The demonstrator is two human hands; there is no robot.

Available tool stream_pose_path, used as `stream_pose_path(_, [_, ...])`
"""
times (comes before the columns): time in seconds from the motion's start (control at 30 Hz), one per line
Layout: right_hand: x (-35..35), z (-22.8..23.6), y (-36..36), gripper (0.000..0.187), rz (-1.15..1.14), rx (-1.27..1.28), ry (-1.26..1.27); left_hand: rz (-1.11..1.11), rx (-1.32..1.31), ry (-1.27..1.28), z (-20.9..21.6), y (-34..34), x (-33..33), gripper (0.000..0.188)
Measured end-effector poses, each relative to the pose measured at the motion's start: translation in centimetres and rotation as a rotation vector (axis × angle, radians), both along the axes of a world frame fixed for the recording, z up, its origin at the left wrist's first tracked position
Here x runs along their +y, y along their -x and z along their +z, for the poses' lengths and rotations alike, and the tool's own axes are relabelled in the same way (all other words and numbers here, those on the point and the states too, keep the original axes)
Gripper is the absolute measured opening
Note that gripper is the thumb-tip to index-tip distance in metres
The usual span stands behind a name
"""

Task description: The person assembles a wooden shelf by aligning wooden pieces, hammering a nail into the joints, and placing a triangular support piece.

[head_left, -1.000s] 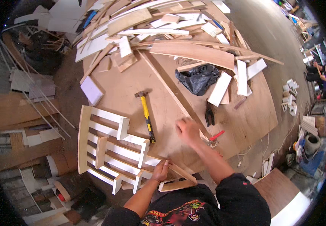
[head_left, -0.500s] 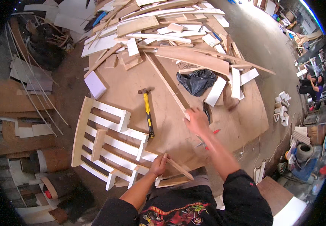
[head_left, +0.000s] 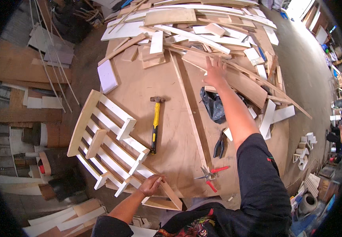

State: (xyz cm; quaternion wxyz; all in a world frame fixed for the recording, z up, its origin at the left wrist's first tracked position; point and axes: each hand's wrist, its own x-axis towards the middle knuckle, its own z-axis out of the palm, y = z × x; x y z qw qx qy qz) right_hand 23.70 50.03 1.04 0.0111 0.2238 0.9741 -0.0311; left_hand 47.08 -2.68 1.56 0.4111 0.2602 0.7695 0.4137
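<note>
My right hand (head_left: 215, 72) reaches over the edge of the wood pile, fingers spread, at the left part of a broad curved board (head_left: 245, 85). Whether it touches the board I cannot tell. Close to me, my left hand (head_left: 151, 185) is closed around the near end of a white slatted wooden frame (head_left: 83, 123), where a short wooden strip (head_left: 171, 195) sticks out. A long thin strip (head_left: 188, 104) lies across the worktable (head_left: 139, 83). Left of it rests a yellow-and-black hammer (head_left: 155, 126); to its right are black pliers (head_left: 219, 146) and red-handled snips (head_left: 220, 169).
Scrap boards, white and bare wood, are heaped at the table's far side. A black plastic bag (head_left: 212, 104) lies under my right forearm. A lilac-faced block (head_left: 108, 76) sits at the left edge. Stacked boards line the left floor; another person is at far right.
My right hand has left the near end of the long strip and moved away to the wood pile. That strip now lies on the table. My left hand stays at the frame.
</note>
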Motion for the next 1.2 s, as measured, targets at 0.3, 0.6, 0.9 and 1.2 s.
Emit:
stream_pose_path(0.3, [2.5, -1.6, 0.3, 0.085, 0.076, 0.044, -0.088, -0.044, 0.009, 0.012, -1.0, 0.0, 0.0, 0.035])
stream_pose_path(0.6, [-8.4, -1.6, 1.2, 0.023, 0.416, 0.354, 0.237, -0.032, 0.009, 0.040, -0.2, -0.1, 0.0, 0.037])
stream_pose_path(0.9, [-19.7, -7.3, 10.7, 0.011, 0.499, 0.327, 0.453, -0.060, 0.054, -0.065, -1.6, 0.2, 0.1, 0.036])
stream_pose_path(1.2, [-20.6, -9.0, 10.1, 0.012, 0.468, 0.314, 0.288, -0.081, 0.054, -0.127, 0.4, 0.7, 1.2, 0.026])
